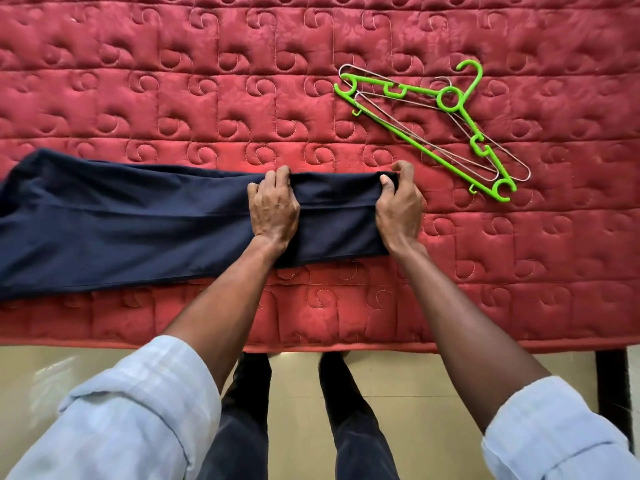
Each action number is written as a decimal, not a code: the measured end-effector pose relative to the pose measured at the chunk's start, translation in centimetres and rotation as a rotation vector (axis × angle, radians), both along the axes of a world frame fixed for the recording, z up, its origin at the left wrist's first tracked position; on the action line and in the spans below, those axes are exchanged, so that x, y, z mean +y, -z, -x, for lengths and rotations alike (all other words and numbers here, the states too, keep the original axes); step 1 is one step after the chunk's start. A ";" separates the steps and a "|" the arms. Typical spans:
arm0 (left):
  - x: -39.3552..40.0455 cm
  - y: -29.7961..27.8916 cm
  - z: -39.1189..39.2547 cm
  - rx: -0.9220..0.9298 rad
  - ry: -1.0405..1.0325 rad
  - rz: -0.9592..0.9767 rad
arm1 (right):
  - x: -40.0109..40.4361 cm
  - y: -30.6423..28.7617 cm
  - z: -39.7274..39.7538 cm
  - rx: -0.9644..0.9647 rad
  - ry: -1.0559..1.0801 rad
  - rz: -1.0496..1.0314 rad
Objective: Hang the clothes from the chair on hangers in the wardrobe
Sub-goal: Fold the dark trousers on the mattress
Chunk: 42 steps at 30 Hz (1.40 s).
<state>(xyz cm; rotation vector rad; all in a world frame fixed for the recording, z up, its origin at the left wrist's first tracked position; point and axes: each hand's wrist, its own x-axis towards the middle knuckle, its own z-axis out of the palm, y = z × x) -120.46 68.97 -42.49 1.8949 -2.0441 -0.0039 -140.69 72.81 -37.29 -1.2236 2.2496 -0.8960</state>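
Left hand (273, 209) and right hand (398, 206), apart, each grip far edge of dark navy folded trousers (121, 223), fingers curled over; garment flat on red quilted mattress (242, 98), stretching leftward. Green plastic hanger (446, 133) near right hand.

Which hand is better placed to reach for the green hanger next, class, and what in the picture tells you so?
The right hand, probably. It grips the end of the dark trousers nearest the green hanger, which lies beyond and to its right on the red mattress. The left hand grips the trousers farther from the hanger and could keep holding them.
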 end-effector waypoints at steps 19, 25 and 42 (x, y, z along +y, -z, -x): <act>6.8 1.2 0.8 -0.110 0.196 -0.537 | 1.3 2.8 -0.1 -0.255 0.071 -0.258; 6.2 0.9 2.6 -0.154 0.386 -0.622 | 1.6 2.4 3.8 -0.117 0.188 -0.344; -2.7 1.1 -4.6 -0.069 0.115 0.021 | 0.6 6.1 1.2 0.523 -0.296 0.005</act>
